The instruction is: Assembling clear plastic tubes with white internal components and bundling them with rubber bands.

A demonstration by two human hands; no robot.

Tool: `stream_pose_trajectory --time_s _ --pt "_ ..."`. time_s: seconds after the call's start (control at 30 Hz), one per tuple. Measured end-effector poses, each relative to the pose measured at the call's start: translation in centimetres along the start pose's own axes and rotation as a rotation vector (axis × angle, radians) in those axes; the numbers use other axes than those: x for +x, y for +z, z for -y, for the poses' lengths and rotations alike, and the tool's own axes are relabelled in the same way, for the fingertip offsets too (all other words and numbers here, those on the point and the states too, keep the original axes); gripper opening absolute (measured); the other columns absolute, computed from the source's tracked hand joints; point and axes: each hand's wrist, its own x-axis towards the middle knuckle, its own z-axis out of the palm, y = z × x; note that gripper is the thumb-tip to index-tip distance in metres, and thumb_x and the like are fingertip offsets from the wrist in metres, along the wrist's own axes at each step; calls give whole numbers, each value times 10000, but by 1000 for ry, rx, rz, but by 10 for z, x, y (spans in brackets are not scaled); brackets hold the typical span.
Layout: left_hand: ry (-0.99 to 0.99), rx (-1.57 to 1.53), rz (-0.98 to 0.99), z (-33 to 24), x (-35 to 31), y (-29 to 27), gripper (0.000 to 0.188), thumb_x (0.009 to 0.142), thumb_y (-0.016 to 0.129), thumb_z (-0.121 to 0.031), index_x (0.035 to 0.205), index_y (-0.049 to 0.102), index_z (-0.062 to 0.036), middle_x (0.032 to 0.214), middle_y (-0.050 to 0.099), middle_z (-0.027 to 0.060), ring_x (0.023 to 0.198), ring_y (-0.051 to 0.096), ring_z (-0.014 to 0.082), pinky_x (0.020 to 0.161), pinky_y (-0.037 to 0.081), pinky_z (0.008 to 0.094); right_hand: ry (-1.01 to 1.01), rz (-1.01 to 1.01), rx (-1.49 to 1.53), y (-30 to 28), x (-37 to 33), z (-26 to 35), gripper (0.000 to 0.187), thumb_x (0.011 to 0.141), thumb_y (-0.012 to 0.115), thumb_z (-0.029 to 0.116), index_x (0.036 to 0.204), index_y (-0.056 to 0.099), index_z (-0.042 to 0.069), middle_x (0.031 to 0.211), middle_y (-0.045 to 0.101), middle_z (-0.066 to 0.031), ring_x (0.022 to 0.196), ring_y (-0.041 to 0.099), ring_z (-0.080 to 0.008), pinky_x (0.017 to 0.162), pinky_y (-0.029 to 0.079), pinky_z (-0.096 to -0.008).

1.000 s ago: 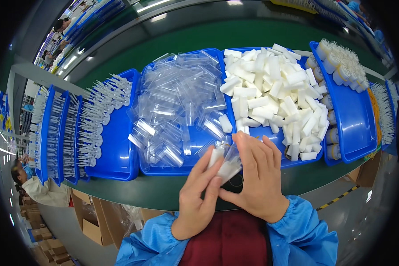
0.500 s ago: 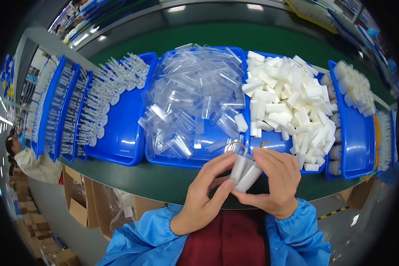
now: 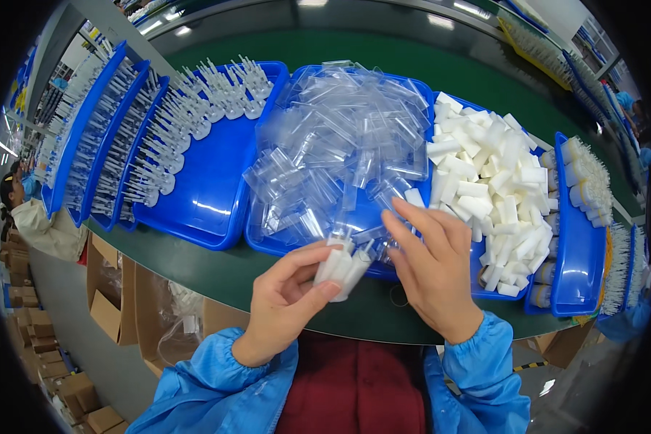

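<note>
My left hand [image 3: 288, 298] pinches a white foam piece [image 3: 342, 273] that looks folded or doubled, with clear narrow stems sticking out of its top. It is held over the near edge of the table, in front of the tray of clear plastic sleeves [image 3: 340, 119]. My right hand [image 3: 435, 271] is apart from it, fingers stretched and spread, above the near right corner of that sleeve tray. The fingertips are close to a few sleeves and a loose white foam block [image 3: 414, 198]; I see nothing held there.
Right of the sleeves, a blue tray holds heaped white foam blocks [image 3: 477, 206]. To the left, a blue tray [image 3: 199, 199] carries upright clear stemmed parts [image 3: 170, 134], beside further stacked trays. Foam-wrapped parts [image 3: 586, 173] fill the far right tray. Open cartons [image 3: 145, 307] stand below the table.
My right hand has let go of the foam piece and opened out over the trays. My left hand has moved left, still holding the piece. The view has shifted and tilted slightly.
</note>
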Motion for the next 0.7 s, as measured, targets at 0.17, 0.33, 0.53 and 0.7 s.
stream_pose_trajectory --time_s 0.17,0.33,0.53,0.7 --pt "95 110 -26 -5 -2 -5 389 916 680 72 1296 599 55 1459 462 199 1296 555 266 1057 536 378 -74 228 -247 22 22 6 321 820 706 139 1118 671 26 1263 641 -78 1179 562 -261 1004 417 -430" --pt "175 172 -10 -1 -3 -7 346 921 686 49 1262 631 37 1445 466 183 1273 575 257 1035 547 361 178 163 154 -6 24 13 372 845 743 59 1186 608 0 1153 681 -98 1063 630 -202 940 480 -369" --pt "143 224 56 3 1 8 299 916 704 33 1214 693 15 1423 526 176 1244 600 243 972 565 333 605 -298 1130 -13 3 32 512 916 706 -13 1361 453 1 1076 705 -150 984 673 -157 870 520 -284" --pt "149 298 53 1 6 14 317 921 698 31 1236 704 -8 1430 536 169 1237 606 233 949 565 313 516 -172 968 -14 -12 23 384 932 717 46 1238 492 -11 1062 718 -150 1013 684 -173 942 500 -306"
